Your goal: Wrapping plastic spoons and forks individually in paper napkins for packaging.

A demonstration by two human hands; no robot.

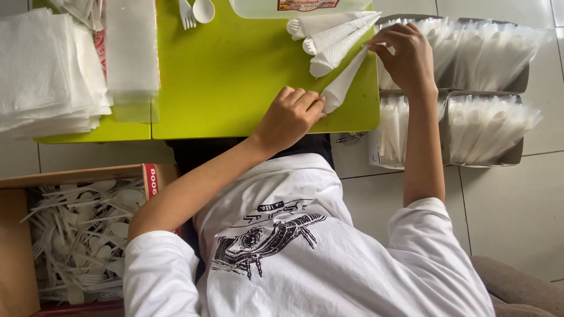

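Napkin roll [348, 79] lies diagonally between left hand [289, 117] and right hand [405, 56].

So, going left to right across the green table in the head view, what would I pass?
Stack of white napkins → plastic fork → plastic spoon → left hand → napkin being rolled → right hand → trays of bagged cutlery.

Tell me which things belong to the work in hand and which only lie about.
In hand: napkin roll, held by left hand and right hand; finished rolls beside it; green table.
Lying about: napkin stack; box of plastic cutlery; loose spoon; trays of wrapped packs.
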